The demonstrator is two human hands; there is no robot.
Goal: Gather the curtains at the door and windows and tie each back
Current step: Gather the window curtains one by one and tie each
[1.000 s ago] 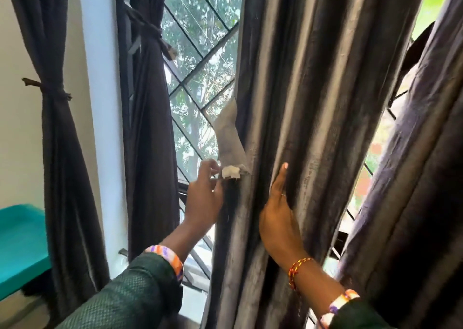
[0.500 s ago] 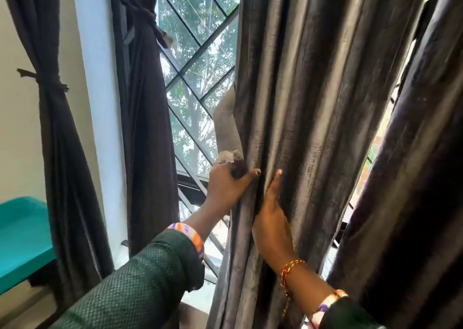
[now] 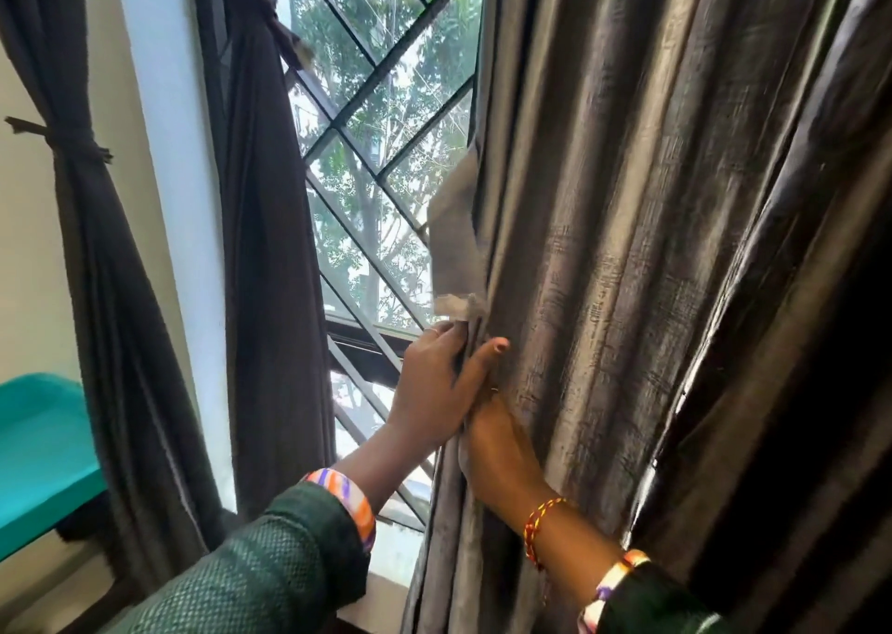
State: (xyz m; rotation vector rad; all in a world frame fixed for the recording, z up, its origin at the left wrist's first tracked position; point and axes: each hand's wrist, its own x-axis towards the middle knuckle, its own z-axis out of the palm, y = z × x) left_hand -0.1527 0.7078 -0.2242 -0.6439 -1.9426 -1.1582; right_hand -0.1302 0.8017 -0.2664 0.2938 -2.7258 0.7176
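Curtain (image 3: 627, 247) edge between both hands (image 3: 463, 402)

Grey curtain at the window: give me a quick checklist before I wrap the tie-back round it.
1. Left hand grip on curtain edge: ok.
2. Tie-back strip within reach, above that hand: ok.
3. Right hand on the grey curtain: ok; fingers hidden in folds.
4. Whole curtain gathered: not ok, folds spread wide.
5. Strip's far end anchored: cannot tell.
6. The two dark curtains on the left tied: ok.
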